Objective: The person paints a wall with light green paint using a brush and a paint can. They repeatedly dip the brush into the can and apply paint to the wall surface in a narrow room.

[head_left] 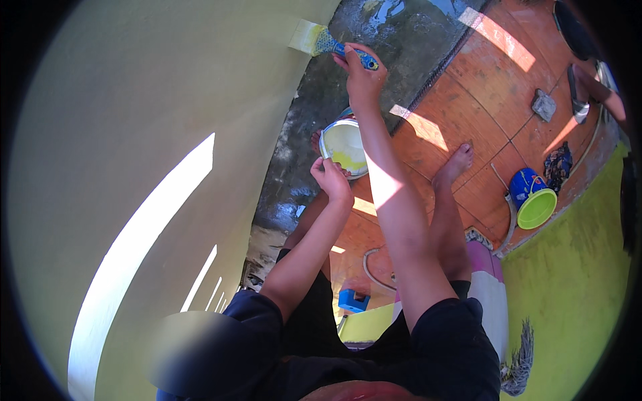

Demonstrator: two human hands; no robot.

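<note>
My right hand [364,70] is closed around the blue handle of a wide paintbrush [328,43], its arm stretched far forward. The brush's pale, yellow-stained bristles lie against the cream wall [167,100] on the left, near its lower edge. Closer to me, my left hand [331,178] grips the rim of a white paint bucket [344,144]. Pale yellow paint shows inside the bucket. My right forearm covers the bucket's right side.
A dark wet strip [281,160] runs along the wall's foot, beside orange floor tiles [481,100]. On the right are a grey stone [544,105], a blue and lime bucket [535,200], a hose and another person's foot [579,93]. A blue plastic object [353,301] lies behind my legs.
</note>
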